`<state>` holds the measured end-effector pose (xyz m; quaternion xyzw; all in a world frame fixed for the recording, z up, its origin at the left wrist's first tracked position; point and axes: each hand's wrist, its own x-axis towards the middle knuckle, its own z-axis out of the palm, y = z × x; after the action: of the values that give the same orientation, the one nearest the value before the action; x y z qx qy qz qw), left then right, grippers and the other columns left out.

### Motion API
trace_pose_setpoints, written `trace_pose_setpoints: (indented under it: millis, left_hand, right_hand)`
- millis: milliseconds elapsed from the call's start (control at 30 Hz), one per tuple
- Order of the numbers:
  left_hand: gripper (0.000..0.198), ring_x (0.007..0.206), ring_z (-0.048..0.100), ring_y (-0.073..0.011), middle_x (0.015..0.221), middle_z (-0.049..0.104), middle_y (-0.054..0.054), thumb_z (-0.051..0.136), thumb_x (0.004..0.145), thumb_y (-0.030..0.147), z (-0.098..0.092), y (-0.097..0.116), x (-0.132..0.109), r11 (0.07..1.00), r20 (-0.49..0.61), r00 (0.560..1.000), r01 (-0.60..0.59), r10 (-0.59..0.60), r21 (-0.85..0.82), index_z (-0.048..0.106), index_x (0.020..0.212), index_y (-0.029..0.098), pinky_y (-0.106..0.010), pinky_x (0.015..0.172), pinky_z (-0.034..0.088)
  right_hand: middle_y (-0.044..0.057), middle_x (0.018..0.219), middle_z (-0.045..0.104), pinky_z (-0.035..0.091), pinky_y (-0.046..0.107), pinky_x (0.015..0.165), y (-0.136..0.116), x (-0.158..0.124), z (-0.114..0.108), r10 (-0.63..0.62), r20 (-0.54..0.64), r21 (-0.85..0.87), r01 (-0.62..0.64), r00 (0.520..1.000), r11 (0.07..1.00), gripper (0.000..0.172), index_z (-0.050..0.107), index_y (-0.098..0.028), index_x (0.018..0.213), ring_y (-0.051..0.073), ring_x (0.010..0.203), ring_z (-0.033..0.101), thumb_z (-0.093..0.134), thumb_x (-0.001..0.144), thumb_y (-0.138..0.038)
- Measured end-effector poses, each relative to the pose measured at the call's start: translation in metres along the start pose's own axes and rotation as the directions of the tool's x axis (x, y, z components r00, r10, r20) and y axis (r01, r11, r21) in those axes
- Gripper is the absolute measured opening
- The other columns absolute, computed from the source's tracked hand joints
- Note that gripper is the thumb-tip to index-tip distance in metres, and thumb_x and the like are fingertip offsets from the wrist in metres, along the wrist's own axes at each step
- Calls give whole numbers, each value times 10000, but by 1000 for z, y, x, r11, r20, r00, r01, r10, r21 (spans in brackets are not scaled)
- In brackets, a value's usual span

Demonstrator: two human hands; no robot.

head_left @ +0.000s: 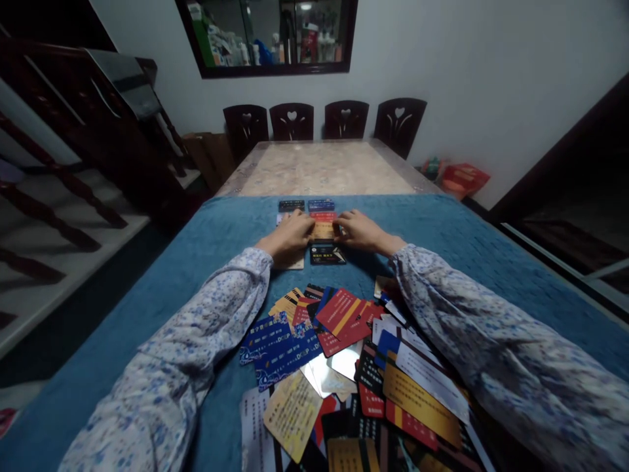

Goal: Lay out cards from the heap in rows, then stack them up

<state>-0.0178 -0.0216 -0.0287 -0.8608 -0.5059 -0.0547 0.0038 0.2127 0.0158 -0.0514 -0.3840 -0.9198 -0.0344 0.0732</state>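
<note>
Both my arms stretched far across the desk (196, 249), left hand (289, 236) and right hand (361, 231) palm-down, fingertips touching a tan card (323, 231); whether either grip pinched it, I couldn't tell.

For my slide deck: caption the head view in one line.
On a blue cloth, the left hand and right hand touch a tan card among laid-out cards, a loose heap nearer.

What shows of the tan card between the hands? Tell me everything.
The tan card is a small, thin, flat rectangle, likely plastic, with dark print too small to read. It lies flat on the blue cloth, in a column below a red card and above a black card. The left hand and right hand touch its side edges.
</note>
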Motion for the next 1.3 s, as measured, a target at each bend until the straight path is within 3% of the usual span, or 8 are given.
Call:
trace_pose_setpoints:
  millis: [467, 667, 1000, 1300]
  left_hand:
    - [186, 1141, 533, -346, 1068, 692, -135, 592, 859, 251, 4, -6, 11, 999, 107, 994, 9, -5, -39, 700, 994, 181, -484, 974, 423]
    - [196, 1158, 523, -346, 1086, 691, -132, 598, 857, 282, 7, -9, 13, 999, 104, 994, -7, 11, -40, 700, 991, 181, -482, 966, 409]
    - [171, 1093, 522, -339, 943, 695, -117, 601, 831, 271, 5, -9, 16, 998, 133, 991, -24, 31, -52, 689, 944, 179, -457, 932, 397]
    - [168, 955, 550, -271, 861, 667, -89, 616, 778, 261, 5, -11, 20, 994, 112, 992, -53, 63, -97, 695, 897, 173, -374, 885, 419]
  right_hand:
    - [159, 1159, 697, 396, 396, 949, 3, 6, 2, -21, 71, 24, 19, 997, 1000, 261, 727, -151, 1063, 282, 1021, 583, 630, 888, -318]
    - [158, 1218, 689, 401, 394, 905, 3, 6, -2, 18, 103, -2, -18, 995, 1000, 299, 728, -174, 1120, 302, 1070, 558, 648, 886, -342]
    - [148, 1232, 701, 400, 371, 874, 2, 5, -7, 33, 143, -28, -29, 989, 999, 332, 720, -189, 1187, 321, 1134, 536, 654, 898, -337]
    - [139, 1259, 694, 410, 352, 849, 0, 7, -10, 73, 175, -17, -72, 982, 997, 348, 722, -185, 1193, 317, 1135, 549, 667, 869, -299]
